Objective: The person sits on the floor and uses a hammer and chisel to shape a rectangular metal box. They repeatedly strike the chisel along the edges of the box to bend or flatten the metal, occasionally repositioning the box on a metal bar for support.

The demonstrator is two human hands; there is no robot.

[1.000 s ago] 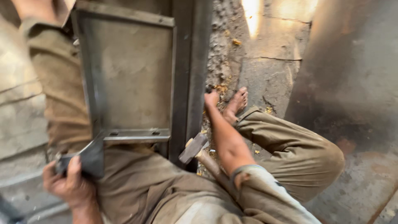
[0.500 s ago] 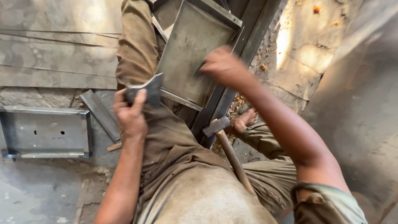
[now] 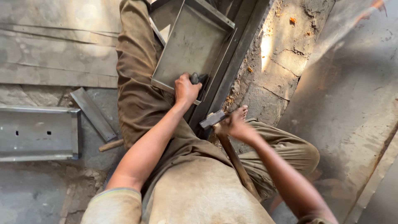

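Observation:
I sit on the ground with a shallow grey metal tray (image 3: 188, 45) leaning over my left leg. My left hand (image 3: 185, 90) presses a small dark metal piece (image 3: 200, 79) against the tray's near right corner, fingers closed around it. My right hand (image 3: 233, 125) grips a hammer (image 3: 212, 119) just below its steel head. Its wooden handle runs down across my lap. My bare right foot (image 3: 242, 111) lies right behind the hammer head.
A dark steel channel (image 3: 238, 58) runs under the tray's right side. On the floor to the left lie a second folded metal tray (image 3: 39, 132), a flat steel bar (image 3: 93, 115) and a wooden handle end (image 3: 111, 145). Cracked concrete and a large metal sheet (image 3: 356, 103) are on the right.
My left hand carried the small metal piece from the left over to the tray's near corner. My right hand left the tray and dropped to the hammer by my foot.

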